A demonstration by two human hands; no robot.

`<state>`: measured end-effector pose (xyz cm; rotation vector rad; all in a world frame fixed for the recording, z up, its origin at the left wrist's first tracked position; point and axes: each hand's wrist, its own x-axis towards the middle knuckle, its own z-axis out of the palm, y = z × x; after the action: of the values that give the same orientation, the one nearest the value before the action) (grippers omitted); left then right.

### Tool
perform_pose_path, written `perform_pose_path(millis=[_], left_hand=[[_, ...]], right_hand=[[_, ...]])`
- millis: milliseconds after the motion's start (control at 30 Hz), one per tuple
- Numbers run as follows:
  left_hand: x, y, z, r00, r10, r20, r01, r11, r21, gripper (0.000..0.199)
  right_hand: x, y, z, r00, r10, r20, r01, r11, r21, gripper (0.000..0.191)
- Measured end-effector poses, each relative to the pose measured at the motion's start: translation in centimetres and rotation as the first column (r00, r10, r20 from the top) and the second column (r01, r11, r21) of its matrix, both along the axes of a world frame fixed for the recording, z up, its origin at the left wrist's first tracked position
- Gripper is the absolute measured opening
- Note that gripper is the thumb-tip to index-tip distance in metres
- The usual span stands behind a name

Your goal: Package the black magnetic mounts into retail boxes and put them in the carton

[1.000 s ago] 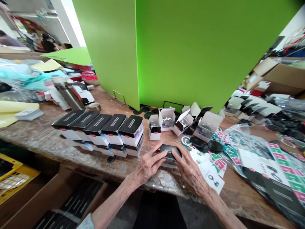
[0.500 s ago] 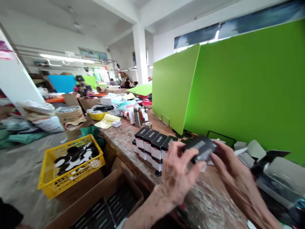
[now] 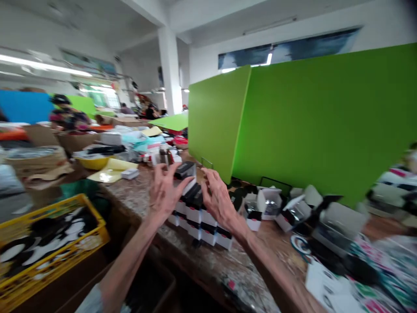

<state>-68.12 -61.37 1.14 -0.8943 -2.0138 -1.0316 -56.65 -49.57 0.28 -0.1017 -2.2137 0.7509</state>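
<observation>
— Green board (image 3: 312, 126) just past the right hand (image 3: 220, 202). What's by the left hand (image 3: 164, 191)?

— Yellow crate (image 3: 48, 243), down to its left. Hands apart, black-topped box (image 3: 185, 171) between them, grip unclear, above stacked boxes (image 3: 198, 221) on the speckled worktop (image 3: 208, 265); white pillar (image 3: 169, 74) far beyond.

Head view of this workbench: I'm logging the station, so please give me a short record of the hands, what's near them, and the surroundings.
Left hand: raised, fingers spread, left of a black-topped box
Right hand: raised, fingers spread, right of that box
Contact: cannot tell whether either hand touches it
Things: box tilted above stacked white boxes; opened white cartons to the right
Rest: green partition behind; yellow crate of black and white discs at lower left; person in the distance
</observation>
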Motion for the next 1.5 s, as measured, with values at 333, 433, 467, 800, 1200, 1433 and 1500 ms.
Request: perform_pose_path(millis=[333,433,467,800,1200,1433,1500], left_hand=[[16.2,2.9,-13.4,0.682,-0.682,0.264,0.703,0.711,0.021,0.016],[18.1,4.9,-16.7,0.623,-0.668,0.408,0.725,0.689,0.022,0.017],[18.4,5.4,-17.3,0.606,-0.658,0.447,0.728,0.686,0.024,0.018],[19.7,7.7,-19.7,0.58,-0.587,0.565,0.646,0.754,0.12,0.018],[16.7,10.3,-15.2,0.122,-0.618,0.776,0.84,0.481,0.251,0.071],[19.5,10.8,-18.6,0.219,-0.629,0.746,0.633,0.673,0.383,0.053],[19.7,10.9,-19.6,0.232,-0.622,0.748,0.607,0.694,0.389,0.053]], right_hand=[[11.8,10.3,-11.7,0.795,-0.585,0.16,0.53,0.798,0.286,0.041],[11.1,10.5,-11.8,0.749,-0.632,0.201,0.549,0.761,0.347,0.052],[11.0,10.3,-11.6,0.742,-0.637,0.211,0.552,0.758,0.348,0.053],[10.0,10.9,-11.0,0.784,-0.502,0.365,0.408,0.86,0.307,0.031],[26.0,9.6,-8.6,0.878,-0.143,0.456,0.219,0.969,-0.116,0.039],[36.2,8.3,-15.8,0.565,-0.72,0.402,0.667,0.686,0.291,0.031],[37.4,7.7,-17.9,0.474,-0.763,0.441,0.679,0.635,0.369,0.035]])
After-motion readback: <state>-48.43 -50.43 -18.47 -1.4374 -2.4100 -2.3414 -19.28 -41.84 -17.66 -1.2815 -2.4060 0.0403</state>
